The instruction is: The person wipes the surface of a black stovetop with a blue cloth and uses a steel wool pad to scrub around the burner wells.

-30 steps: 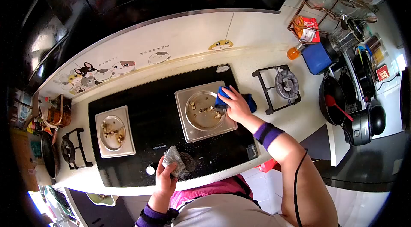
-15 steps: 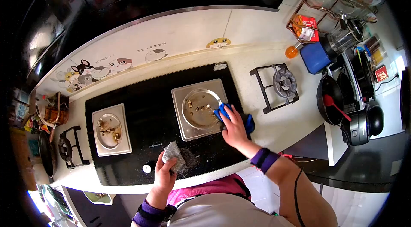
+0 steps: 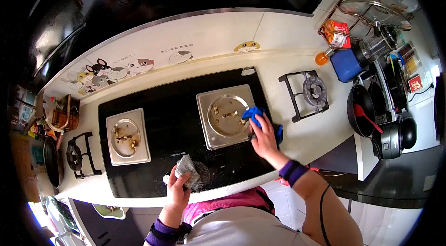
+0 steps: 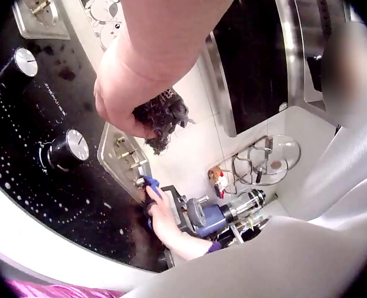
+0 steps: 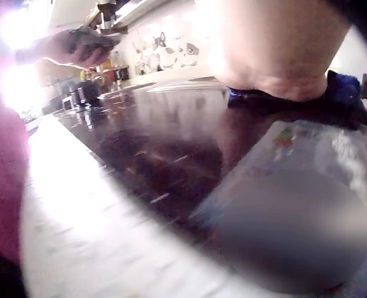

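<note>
My left hand [image 3: 179, 190] holds a silver-grey mesh scrubber [image 3: 186, 166] with a dark wiry clump, above the front of the black glass cooktop [image 3: 172, 120]. The clump shows dark below the fingers in the left wrist view. On the right, my right hand [image 3: 265, 140] grips a bunched blue cloth [image 3: 252, 112] at the right rim of the square steel burner plate [image 3: 204, 106]. Part of the cloth trails out beyond the hand's right side. Brown and pale bits of residue lie in that plate's round recess. A second steel burner plate [image 3: 145, 146], also soiled, sits on the left.
Pan supports with burner parts lie on the counter at right [image 3: 315, 89] and left [image 3: 74, 155]. A wok [image 3: 360, 120] with a red spatula stands at the far right beside a blue appliance [image 3: 346, 66]. Control knobs [image 4: 69, 149] rise at the cooktop's front.
My right hand has drawn the blue cloth down the right burner plate's right side, toward my body. The left hand stays nearly in place with the scrubber. The head view has shifted slightly.
</note>
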Available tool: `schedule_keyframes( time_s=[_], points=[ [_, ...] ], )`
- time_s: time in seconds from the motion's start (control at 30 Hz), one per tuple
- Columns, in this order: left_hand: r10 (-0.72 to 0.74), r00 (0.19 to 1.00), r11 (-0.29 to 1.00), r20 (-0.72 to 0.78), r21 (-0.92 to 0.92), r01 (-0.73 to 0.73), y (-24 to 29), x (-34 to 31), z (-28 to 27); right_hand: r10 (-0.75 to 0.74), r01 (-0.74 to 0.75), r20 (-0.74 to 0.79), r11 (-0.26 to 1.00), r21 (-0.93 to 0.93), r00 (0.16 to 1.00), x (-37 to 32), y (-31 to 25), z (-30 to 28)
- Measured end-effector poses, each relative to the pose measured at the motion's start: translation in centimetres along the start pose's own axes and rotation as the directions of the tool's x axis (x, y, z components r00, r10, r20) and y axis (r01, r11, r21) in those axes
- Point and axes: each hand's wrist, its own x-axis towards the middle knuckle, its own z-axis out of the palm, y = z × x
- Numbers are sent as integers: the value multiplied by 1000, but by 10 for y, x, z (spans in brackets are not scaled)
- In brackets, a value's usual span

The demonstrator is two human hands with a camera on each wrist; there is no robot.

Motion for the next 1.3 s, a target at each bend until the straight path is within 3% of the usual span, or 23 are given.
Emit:
schedule_keyframes(
  time_s=[0.13,0.23,0.33,0.5,0.57,0.73,0.83,0.9,0.97,1.17,1.3],
  points=[
    [-14,1000,1000,-5,-24,14,1,-5,3,-200,211,-134,975,74,971,79,31,18],
    [-3,999,999,-39,-43,1,5,-11,2,-206,228,-123,949,218,971,142,45,34],
    [4,998,997,-61,-77,-9,6,-12,-6,-135,82,127,933,351,983,189,32,40],
    [35,998,991,-53,-127,-41,5,-15,-17,-409,314,286,892,325,866,236,-34,83],
    [42,997,990,-70,-129,-51,7,-19,-16,-407,301,402,905,301,820,239,-70,94],
    [58,996,989,-64,-130,-66,11,-25,-13,-413,359,377,910,209,829,212,-121,118],
    [77,996,991,-52,-108,-82,16,-27,-13,-541,446,260,825,346,799,169,-137,120],
    [85,994,991,-65,-94,-91,18,-28,-13,-581,440,333,798,412,742,139,-142,110],
    [110,993,988,-52,-99,-114,19,-29,-13,-638,489,212,727,482,740,106,-141,109],
    [140,990,985,-15,-99,-141,20,-33,-15,-683,479,242,681,554,689,26,-136,75],
    [125,992,985,-10,-120,-125,19,-37,-11,-655,443,207,677,588,727,-20,-112,61]
  ],
)
